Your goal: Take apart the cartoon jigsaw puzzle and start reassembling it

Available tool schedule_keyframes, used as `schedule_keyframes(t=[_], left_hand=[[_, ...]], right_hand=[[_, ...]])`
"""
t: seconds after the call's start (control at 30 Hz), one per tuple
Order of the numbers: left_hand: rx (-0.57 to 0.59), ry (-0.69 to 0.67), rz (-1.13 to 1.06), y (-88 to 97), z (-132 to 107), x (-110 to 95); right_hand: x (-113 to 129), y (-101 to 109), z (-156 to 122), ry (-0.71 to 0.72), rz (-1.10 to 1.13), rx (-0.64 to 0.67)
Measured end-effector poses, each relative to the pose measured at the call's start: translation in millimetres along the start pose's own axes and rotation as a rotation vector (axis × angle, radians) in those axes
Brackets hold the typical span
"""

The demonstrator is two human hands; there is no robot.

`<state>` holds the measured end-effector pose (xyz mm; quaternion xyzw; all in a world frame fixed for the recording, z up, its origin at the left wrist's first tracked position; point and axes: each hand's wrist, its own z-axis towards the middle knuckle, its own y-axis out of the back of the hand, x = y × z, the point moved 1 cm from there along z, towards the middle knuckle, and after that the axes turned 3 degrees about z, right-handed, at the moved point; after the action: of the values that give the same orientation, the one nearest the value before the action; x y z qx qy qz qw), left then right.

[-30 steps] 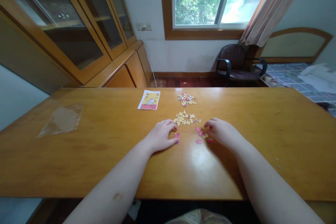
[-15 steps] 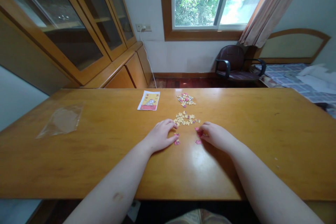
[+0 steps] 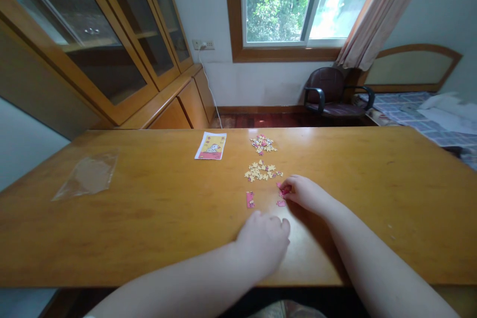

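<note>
My right hand rests on the wooden table, fingers pinched on small pink puzzle pieces. My left hand lies near the front edge with fingers curled; what is in it, if anything, is hidden. A joined pink strip of pieces lies bare between the hands. Beyond it are a loose yellow pile of pieces and a farther mixed pile. A picture card lies left of the piles.
A clear plastic bag lies at the table's left. Glass-door cabinets stand at the left wall. A dark armchair and a bed are behind the table, under the window.
My left hand has pulled back from the pink strip toward the front edge and to the right, leaving the strip uncovered. My right hand has shifted slightly left onto the pink pieces.
</note>
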<state>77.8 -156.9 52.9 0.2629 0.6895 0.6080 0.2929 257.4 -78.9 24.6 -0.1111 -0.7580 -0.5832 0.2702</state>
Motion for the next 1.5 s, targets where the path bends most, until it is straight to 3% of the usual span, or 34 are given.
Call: schedule_keyframes(t=[0.1,0.17,0.27,0.4,1.0,1.5], left_hand=[[0.022,0.012,-0.006,-13.6,5.2,-39.8],[0.002,0.095,-0.005,-22.8,10.0,-46.0],[0.034,0.186,0.011,-31.8,14.0,-37.5],[0.039,0.256,-0.004,-30.4,13.7,-25.3],[0.075,0.286,-0.023,-25.0,19.9,-18.0],[0.069,0.275,0.013,-26.5,18.1,-20.1]], right_hand=[[-0.1,3.9,-1.1,-0.066,0.064,0.042],[-1.7,6.7,-2.5,-0.118,0.196,0.102],[-4.6,9.5,-4.0,-0.140,0.398,0.129],[-2.3,8.4,-4.6,-0.135,0.456,0.124],[5.2,3.8,-1.4,-0.076,0.377,0.174],[7.0,-5.1,0.5,0.048,0.191,0.082]])
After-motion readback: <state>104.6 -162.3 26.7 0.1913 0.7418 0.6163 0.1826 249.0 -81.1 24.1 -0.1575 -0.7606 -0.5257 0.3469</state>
